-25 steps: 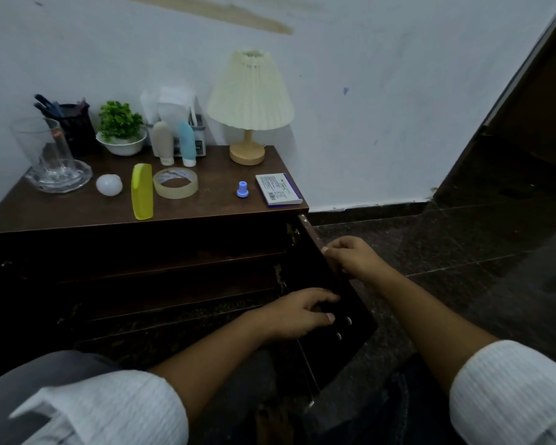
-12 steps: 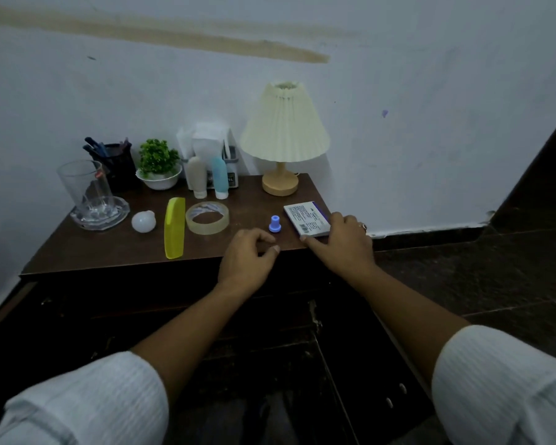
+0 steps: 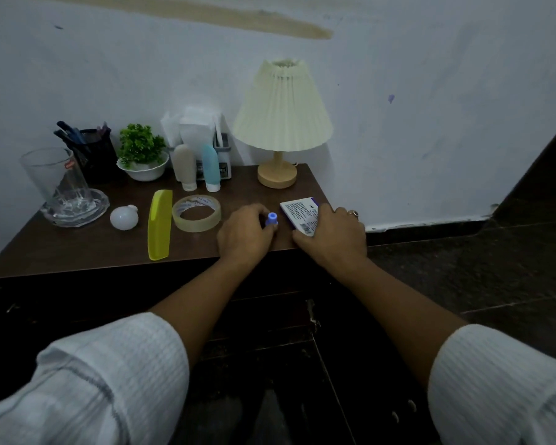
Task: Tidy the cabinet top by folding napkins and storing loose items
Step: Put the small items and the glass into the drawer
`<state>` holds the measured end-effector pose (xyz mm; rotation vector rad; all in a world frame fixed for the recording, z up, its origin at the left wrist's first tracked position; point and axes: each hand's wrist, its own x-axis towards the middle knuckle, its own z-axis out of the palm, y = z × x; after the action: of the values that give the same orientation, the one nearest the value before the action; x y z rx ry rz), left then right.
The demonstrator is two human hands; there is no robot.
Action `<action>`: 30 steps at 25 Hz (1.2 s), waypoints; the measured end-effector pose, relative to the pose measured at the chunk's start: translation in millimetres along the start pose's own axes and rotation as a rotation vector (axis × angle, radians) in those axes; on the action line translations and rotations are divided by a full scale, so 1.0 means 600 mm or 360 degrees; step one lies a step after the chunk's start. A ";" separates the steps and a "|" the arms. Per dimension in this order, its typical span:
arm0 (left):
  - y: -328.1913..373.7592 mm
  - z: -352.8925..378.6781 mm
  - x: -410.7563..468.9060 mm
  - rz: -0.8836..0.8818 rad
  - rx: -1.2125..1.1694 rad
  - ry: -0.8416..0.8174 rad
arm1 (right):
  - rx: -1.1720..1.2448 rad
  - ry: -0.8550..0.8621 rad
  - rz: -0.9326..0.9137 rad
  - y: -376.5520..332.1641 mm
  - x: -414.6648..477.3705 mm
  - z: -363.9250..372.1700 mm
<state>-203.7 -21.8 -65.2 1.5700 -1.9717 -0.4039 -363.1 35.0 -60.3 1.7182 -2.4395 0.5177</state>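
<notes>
Holding loose items, cabinet top

Left hand pinches blue cap; right hand grasps small box, both at front edge. Leftward: tape roll, yellow comb, white bulb, glass. Lamp stands behind.

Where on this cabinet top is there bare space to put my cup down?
Largest bare patch: front-left corner, bordered by the glass, bulb and yellow comb. A smaller one lies between the tape roll, tubes, lamp base and box. The back row along the wall is crowded, and the left hand and right hand occupy the front right.
</notes>
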 end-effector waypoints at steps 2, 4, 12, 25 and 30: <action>0.002 -0.010 -0.021 0.0018 -0.0077 -0.0030 | 0.0016 -0.0034 -0.0034 0.000 -0.022 -0.013; 0.001 -0.024 -0.056 0.0057 -0.0177 -0.0066 | 0.0022 -0.0100 -0.0085 0.000 -0.052 -0.027; -0.058 -0.055 -0.189 0.0077 -0.0297 -0.0136 | 0.0377 -0.0099 -0.0191 0.000 -0.223 -0.057; -0.124 0.015 -0.162 -0.0071 -0.0167 -0.0372 | 0.0268 -0.0414 -0.0016 -0.021 -0.187 0.087; -0.161 0.090 -0.115 -0.0179 -0.0189 -0.0389 | 0.0055 -0.0464 -0.0002 -0.023 -0.131 0.159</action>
<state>-151.4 12.7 -179.3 1.6236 -2.0003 -0.7765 -313.0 68.7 -168.9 1.9310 -2.6343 0.3299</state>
